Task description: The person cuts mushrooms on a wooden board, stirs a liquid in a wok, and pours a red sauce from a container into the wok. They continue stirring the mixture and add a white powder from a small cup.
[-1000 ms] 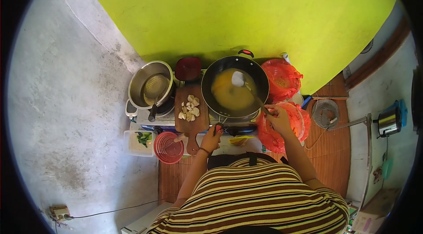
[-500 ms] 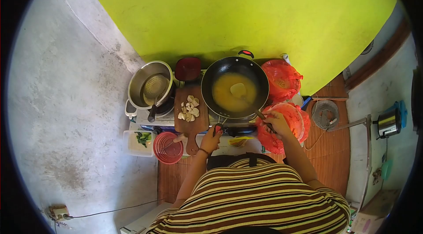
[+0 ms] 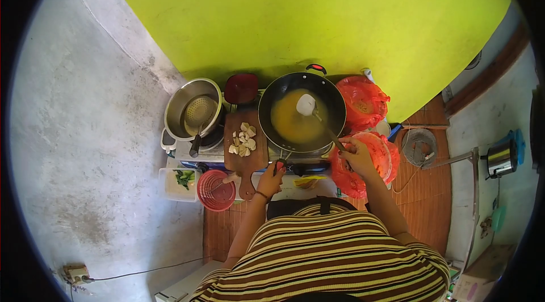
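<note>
My left hand (image 3: 271,181) is closed round the red-and-black handle (image 3: 280,166) of a deep black wok (image 3: 267,89). Yellowish, cloudy liquid (image 3: 295,126) covers the wok's bottom. In my right hand (image 3: 357,158) is the dark handle of a ladle (image 3: 306,105), its pale, rounded head over the liquid near the wok's middle. Left of the wok lies a wooden cutting board (image 3: 250,163) bearing several pale cut pieces (image 3: 243,142), whose kind I cannot make out.
A steel pot (image 3: 173,106) holding a perforated skimmer (image 3: 200,111) stands on the stove's left. Nearer me are a red basket (image 3: 208,204) and a clear container (image 3: 168,185) with greens. Red plastic bags (image 3: 363,123) flank the wok's right. A lime-green wall (image 3: 318,12) rises behind.
The ladle's head has come up out of the liquid and shifted slightly toward the back of the wok. My right hand has risen slightly; my left hand stays on the wok's handle.
</note>
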Demonstrator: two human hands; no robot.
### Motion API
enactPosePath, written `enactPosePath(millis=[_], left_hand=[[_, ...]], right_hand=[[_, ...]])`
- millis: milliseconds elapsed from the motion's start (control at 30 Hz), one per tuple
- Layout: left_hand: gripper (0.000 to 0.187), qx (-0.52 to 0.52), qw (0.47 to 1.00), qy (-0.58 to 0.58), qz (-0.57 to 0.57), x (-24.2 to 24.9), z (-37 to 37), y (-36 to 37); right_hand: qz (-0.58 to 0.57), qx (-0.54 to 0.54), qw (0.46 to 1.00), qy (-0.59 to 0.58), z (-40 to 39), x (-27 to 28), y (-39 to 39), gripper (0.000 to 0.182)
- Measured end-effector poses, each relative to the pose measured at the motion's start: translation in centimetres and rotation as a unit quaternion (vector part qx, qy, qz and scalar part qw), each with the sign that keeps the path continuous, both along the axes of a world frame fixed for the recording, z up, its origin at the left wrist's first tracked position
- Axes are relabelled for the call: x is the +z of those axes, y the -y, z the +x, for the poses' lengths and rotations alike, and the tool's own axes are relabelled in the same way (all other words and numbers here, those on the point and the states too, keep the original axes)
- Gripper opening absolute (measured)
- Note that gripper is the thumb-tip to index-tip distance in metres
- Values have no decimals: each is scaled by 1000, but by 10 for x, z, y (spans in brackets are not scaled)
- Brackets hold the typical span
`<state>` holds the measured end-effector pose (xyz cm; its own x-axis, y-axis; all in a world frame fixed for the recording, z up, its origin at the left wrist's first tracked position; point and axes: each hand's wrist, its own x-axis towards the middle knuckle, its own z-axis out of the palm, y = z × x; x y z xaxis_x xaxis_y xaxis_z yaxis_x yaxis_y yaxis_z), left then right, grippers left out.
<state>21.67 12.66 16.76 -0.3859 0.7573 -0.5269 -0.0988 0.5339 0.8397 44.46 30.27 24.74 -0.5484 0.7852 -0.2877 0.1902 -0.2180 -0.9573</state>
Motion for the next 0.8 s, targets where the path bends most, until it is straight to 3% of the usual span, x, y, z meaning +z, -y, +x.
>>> enactPosePath(millis=[533, 800], left_hand=[[50, 2, 1000, 0, 0, 0, 0, 0], [53, -3, 1000, -7, 4, 1, 0, 0]], right_hand=[[-36, 14, 999, 36, -2, -23, 3, 36], [-136, 27, 990, -4, -4, -8, 9, 33]])
